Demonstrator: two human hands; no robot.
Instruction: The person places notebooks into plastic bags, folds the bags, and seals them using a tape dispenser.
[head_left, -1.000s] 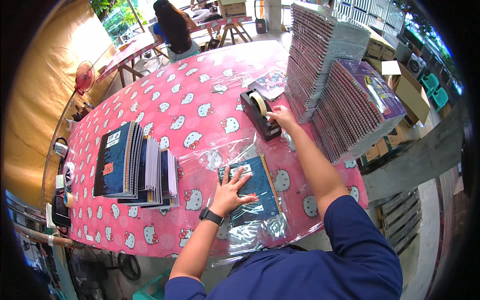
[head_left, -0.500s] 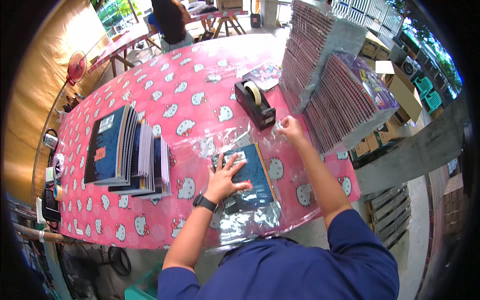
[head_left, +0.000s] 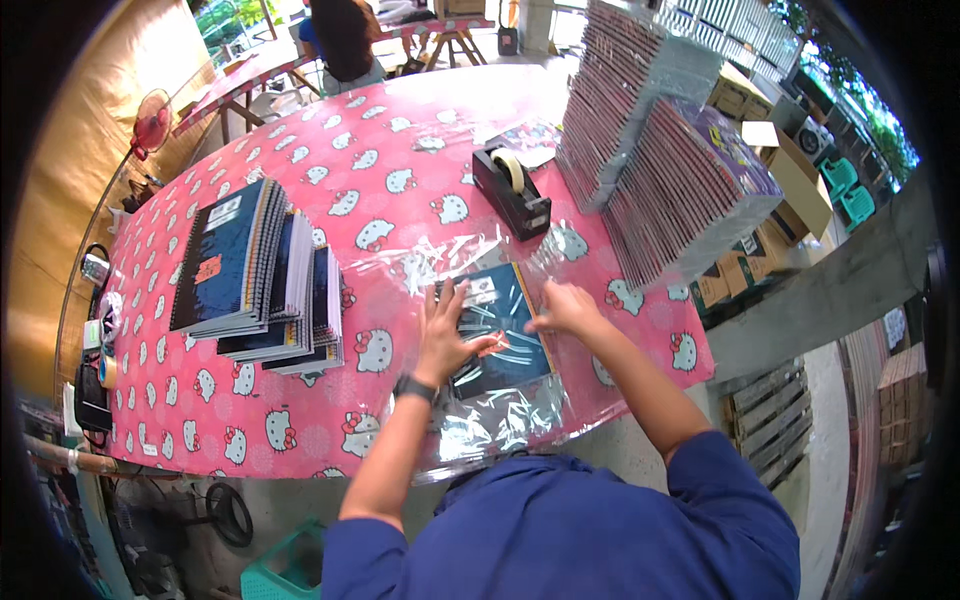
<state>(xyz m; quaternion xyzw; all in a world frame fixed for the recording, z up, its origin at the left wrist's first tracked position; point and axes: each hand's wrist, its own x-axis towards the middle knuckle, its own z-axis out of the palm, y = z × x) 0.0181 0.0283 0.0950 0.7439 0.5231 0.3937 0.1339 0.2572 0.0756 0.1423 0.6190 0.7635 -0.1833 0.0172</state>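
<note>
A dark blue spiral notebook [head_left: 500,355] lies on the table inside a clear plastic sleeve [head_left: 490,425], which spreads past its edges. My left hand [head_left: 446,335] rests on the notebook's left part with its fingers apart, pressing on the plastic. At the notebook's right edge is my right hand [head_left: 563,308], its fingers closed and slightly blurred against the plastic. What its fingertips pinch, if anything, is hidden. A black tape dispenser [head_left: 512,192] with a roll of clear tape stands just beyond the notebook.
Stacked blue notebooks [head_left: 225,262] sit at the left. Tall stacks of plastic-wrapped notebooks [head_left: 665,205] rise at the right. A pink patterned cloth [head_left: 300,235] covers the table. A person [head_left: 343,45] sits at the far side. Cardboard boxes [head_left: 800,190] stand beyond the right edge.
My right hand has moved from beside the tape dispenser down and left to the notebook's right edge. My left hand stays on the notebook. The view has shifted slightly.
</note>
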